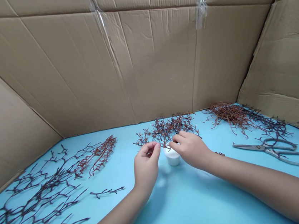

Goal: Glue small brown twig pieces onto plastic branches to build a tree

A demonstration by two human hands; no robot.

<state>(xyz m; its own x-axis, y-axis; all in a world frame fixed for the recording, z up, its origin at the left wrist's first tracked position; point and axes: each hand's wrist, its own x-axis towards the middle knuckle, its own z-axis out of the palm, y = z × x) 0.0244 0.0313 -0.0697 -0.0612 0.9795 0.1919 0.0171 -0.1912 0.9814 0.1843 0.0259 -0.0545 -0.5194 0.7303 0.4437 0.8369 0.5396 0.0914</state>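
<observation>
Both my hands meet over a small white cup-shaped base (172, 157) on the blue tabletop. My left hand (146, 162) is closed, thumb and forefinger pinching the end of a thin reddish-brown artificial twig (165, 146). On the other side of the base, my right hand (190, 147) is curled, its fingers pinched at the twig's right part. A bushy cluster of dark and reddish twigs (171, 126) rises just behind the base. Whether those twigs are fixed in the base is hidden by my hands.
Grey-handled scissors (274, 150) lie at right, below a pile of brown twigs (229, 114). Dark branches (40, 200) spread across the left, with a reddish bunch (102, 155) and a short loose twig (107, 192) nearby. Cardboard walls (155, 64) enclose the back and sides.
</observation>
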